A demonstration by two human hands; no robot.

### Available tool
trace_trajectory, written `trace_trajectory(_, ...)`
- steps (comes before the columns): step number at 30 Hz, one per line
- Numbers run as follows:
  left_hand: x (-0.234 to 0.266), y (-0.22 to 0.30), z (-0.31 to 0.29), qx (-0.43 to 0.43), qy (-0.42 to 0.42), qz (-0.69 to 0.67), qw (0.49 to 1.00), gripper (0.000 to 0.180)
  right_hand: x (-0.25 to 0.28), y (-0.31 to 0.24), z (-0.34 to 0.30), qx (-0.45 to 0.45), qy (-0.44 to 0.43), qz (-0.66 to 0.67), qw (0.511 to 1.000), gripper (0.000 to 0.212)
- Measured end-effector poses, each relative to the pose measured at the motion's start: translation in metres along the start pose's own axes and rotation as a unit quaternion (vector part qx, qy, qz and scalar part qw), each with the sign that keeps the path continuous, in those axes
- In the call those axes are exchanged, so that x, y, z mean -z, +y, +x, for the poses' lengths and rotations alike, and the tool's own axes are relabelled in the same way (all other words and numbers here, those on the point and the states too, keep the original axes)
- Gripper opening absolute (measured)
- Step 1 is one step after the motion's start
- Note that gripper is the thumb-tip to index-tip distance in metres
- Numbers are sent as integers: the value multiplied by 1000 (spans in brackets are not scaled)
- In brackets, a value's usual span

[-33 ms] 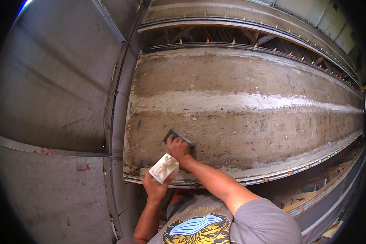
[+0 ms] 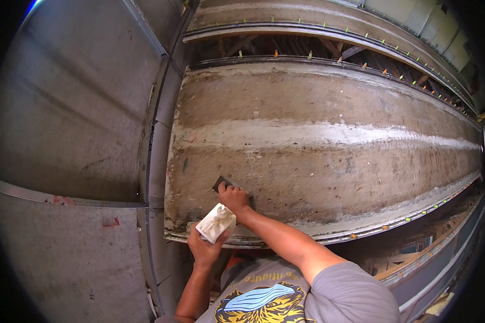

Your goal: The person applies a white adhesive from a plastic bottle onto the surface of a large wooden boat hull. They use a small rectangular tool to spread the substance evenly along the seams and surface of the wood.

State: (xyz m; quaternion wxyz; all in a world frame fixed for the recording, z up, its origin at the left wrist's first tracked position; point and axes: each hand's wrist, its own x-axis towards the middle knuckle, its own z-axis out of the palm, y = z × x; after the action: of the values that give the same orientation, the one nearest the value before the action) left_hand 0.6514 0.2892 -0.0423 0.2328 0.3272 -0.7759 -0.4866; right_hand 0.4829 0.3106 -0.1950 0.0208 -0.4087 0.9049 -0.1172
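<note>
My dark flat tool sits at the near left part of the brown panel, gripped in my right hand. By the panel's near edge, my left hand clasps a white rectangular container with whitish material inside.

The right arm slants leftward across the person's front, right hand curled, its back upward; left hand grips lower down, left forearm rising steeply.
</note>
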Motion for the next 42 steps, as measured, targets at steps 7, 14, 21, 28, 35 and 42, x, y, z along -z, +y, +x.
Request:
trace_trajectory(7, 37, -26, 8, -8, 1, -1, 1000, 56, 24, 151, 6, -323, 31, 340, 883, 44)
trace_trajectory(14, 41, -40, 11, 1, -68, -11, 998, 59, 144, 333, -78, -435, 124, -21, 892, 27)
trace_trajectory(21, 38, -38, 18, 11, -74, -44, 996, 59, 45, 244, -64, -331, 24, -67, 941, 37)
trace_trajectory(28, 28, -30, 28, 4, -96, -88, 991, 60, 72, 53, -70, -273, -64, 157, 947, 50)
trace_trajectory(35, -9, -25, 28, -28, -149, -55, 987, 60, 45, 234, -164, -432, 49, 334, 837, 41)
trace_trajectory(42, -57, 22, 16, -44, -210, -23, 976, 57, 142, 398, -261, -516, 146, 288, 793, 30)
